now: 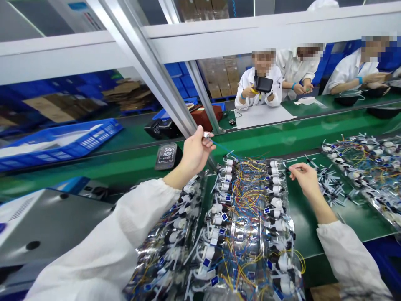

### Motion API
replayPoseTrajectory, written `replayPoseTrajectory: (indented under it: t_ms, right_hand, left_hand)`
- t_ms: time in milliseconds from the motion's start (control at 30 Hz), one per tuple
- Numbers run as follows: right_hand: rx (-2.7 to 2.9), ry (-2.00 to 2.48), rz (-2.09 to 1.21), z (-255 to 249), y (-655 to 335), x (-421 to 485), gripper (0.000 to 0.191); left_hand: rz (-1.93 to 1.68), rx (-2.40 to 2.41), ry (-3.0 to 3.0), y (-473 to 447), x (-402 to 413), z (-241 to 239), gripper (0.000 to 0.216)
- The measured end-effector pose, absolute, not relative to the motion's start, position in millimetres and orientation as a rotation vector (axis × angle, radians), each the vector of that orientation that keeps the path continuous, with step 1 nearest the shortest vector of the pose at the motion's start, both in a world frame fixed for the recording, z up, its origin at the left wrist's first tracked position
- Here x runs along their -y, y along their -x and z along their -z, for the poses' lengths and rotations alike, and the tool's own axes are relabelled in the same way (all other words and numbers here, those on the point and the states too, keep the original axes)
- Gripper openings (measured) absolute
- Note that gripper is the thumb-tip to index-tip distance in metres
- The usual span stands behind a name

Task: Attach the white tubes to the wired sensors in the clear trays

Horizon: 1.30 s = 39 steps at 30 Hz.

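Most of the work appears to lie ahead. One blue wire [224, 148] is lifted clear, while the centre tray [247, 225] holds rows of white plugs and tangled leads that look untouched. A second tray [169, 246] at 9 o'clock of it is just as full. A heap [366, 163] of the same wired parts sits at 2 o'clock, well apart. Loose sleeves [328, 186] are scattered on the green mat between the centre tray and the heap.

The left hand [194, 154] is raised above the tray's 11 o'clock corner, its wrist bent back and its white-sleeved forearm rising from 7 o'clock. Thumb and forefinger are pressed together on a small metal tip [206, 135]. The wire runs from the tip down toward 4 o'clock into the tray.

The right hand [305, 177] is low, just off the tray's 2 o'clock edge, palm turned inward. Its thumb and forefinger pinch a thin piece [292, 168] that is too small to name, and its other fingers are curled loosely.

A meter [166, 155] stands at 9 o'clock of the left hand. Past the belt [313, 133], at 12 to 1 o'clock, other people [260, 83] in white coats work at their own places.
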State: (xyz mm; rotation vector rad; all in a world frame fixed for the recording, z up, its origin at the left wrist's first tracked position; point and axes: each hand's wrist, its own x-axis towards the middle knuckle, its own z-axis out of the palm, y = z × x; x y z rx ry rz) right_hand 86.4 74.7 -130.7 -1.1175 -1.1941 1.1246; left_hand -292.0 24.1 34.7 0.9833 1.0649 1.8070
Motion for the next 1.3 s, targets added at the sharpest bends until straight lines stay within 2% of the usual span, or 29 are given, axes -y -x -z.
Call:
replayPoseTrajectory:
  t_ms: [133,333,433,567,667,800,867,1000,1167,1300]
  right_hand:
    - [1.227,1.045,-1.109,122,-77,-79,0.035]
    - [1.207,0.987,-0.92,113,-53,-85,0.03]
    - [1.281,0.991,-0.831,111,-46,-87,0.022]
    - [1.24,0.889,-0.911,114,-39,-87,0.022]
    - [1.277,0.883,-0.915,122,-37,-84,0.016]
    - [1.41,0.869,-0.837,127,-38,-78,0.007]
    - [1.469,0.852,-0.819,125,-38,-75,0.006]
    - [1.527,0.846,-0.786,119,-34,-70,0.008]
    - [1.507,0.873,-0.832,117,-33,-67,0.007]
    - [1.505,0.907,-0.861,116,-34,-66,0.006]
  left_hand:
    - [-1.743,-1.027,-1.017,247,-53,-15,0.048]
    - [-1.273,-1.085,-1.25,175,-78,40,0.048]
    - [-1.233,-1.064,-1.335,157,-80,64,0.054]
    - [-1.157,-1.093,-1.297,151,-77,84,0.057]
    - [-1.08,-1.092,-1.272,155,-78,93,0.056]
    - [-1.026,-1.101,-1.357,163,-80,98,0.043]
    - [-1.009,-1.058,-1.328,165,-81,97,0.04]
    - [-1.051,-0.916,-1.28,165,-76,97,0.047]
    - [-1.122,-0.905,-1.432,162,-70,101,0.03]
    - [-1.157,-0.932,-1.447,160,-68,105,0.042]
